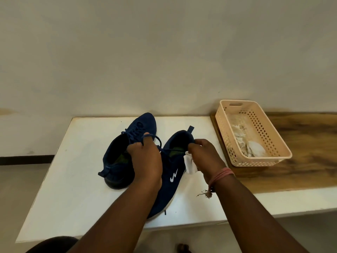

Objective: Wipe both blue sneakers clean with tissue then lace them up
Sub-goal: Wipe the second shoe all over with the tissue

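Observation:
Two dark blue sneakers lie on the white table (76,179). The left sneaker (127,143) points its toe away from me, heel toward me. The right sneaker (171,178), with a white logo on its side, has its heel far and its toe near, partly hidden under my left forearm. My left hand (145,159) pinches a blue lace (155,138) between the two shoes. My right hand (206,157) grips the collar of the right sneaker and holds a folded white tissue (190,164) under its palm.
A peach plastic basket (269,154) with crumpled used tissues stands on a wooden board (300,161) at the right. A wall runs behind the table. A frayed bit of thread (205,194) hangs from the band on my right wrist.

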